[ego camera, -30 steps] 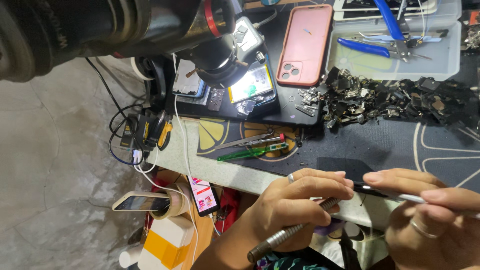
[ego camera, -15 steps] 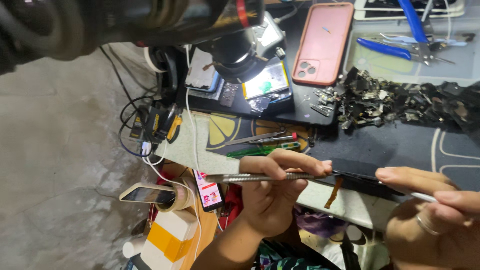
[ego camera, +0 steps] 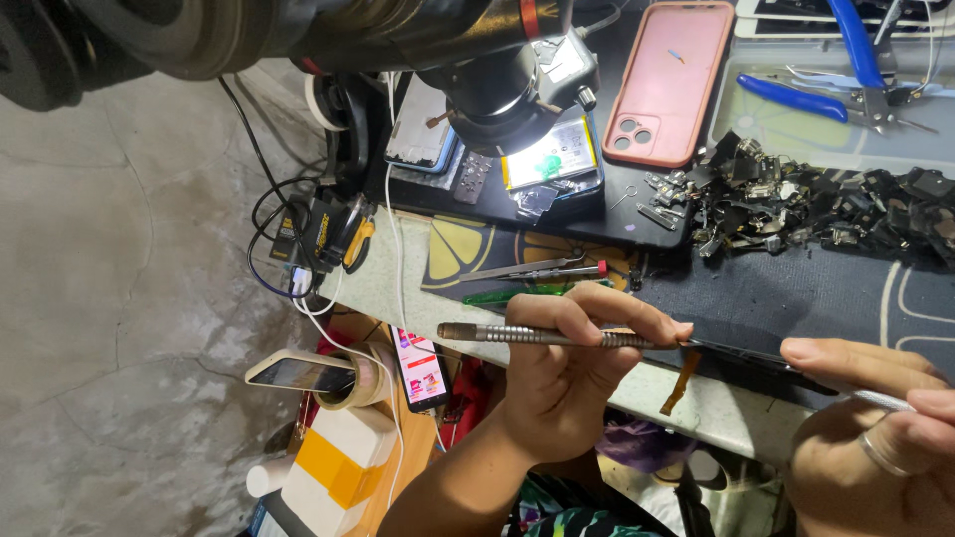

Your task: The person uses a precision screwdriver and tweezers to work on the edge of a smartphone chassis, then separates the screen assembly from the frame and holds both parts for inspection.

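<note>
My left hand [ego camera: 562, 383] is closed around a knurled metal tool [ego camera: 537, 336] held level, its tip at the edge of a thin black panel [ego camera: 746, 355]. An orange flex cable [ego camera: 681, 383] hangs from that panel. My right hand [ego camera: 865, 447], with a ring on one finger, pinches the panel's other end at the lower right. Both hands hover over the near edge of the dark work mat [ego camera: 796, 298].
A microscope head [ego camera: 497, 80] hangs over an opened phone [ego camera: 552, 164]. Around it lie a pink phone case [ego camera: 668, 80], blue pliers [ego camera: 846, 60], a pile of small black parts [ego camera: 816, 194] and tweezers [ego camera: 527, 268]. A lit phone [ego camera: 418, 368], tangled cables [ego camera: 298, 229] and a white-and-yellow box [ego camera: 333, 467] sit below the table edge.
My left hand swung the metal tool from pointing down to lying level and brought its tip to the black panel. The orange flex cable came into sight. The view shifted slightly.
</note>
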